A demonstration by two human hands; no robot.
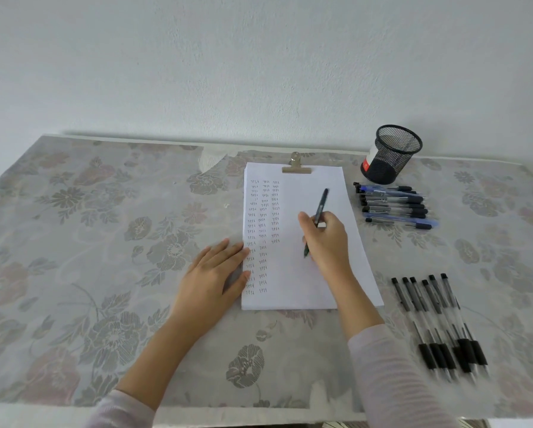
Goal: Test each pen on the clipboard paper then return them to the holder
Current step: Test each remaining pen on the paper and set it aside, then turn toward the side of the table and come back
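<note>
While curled over the paper (289, 291), right hand (327, 239): wrapped round a dark pen (321, 205), pinching it low on the barrel, parked on the paper's right half about midway down.
Pen in play: slants up and away toward the paper's top; tip down at the sheet just left of the knuckles, touching or a hair off, cannot tell.
Left hand (215, 273): flat, fingers straight and together, holding nothing, pressing down across the paper's left edge with fingertips over the first written column.
Paper itself: white, pinned at its top edge by a metal clip (296, 166); three columns of small handwritten words down its left part, right part bare.
Holder (393, 156): black mesh cup with a red-and-white label, beyond the paper's top right corner, apart from it.
Blue pens (394, 205): bundled crosswise just right of the paper's upper half, nearer than the holder.
Black pens (438, 319): fanned side by side, right of the paper's lower corner, dark grips pointing to the near side.
Tablecloth (104, 242): floral, grey and pink, spreading out from under the paper on every side.
Sleeves (391, 381): pale, faintly striped, on the near side of the paper.
</note>
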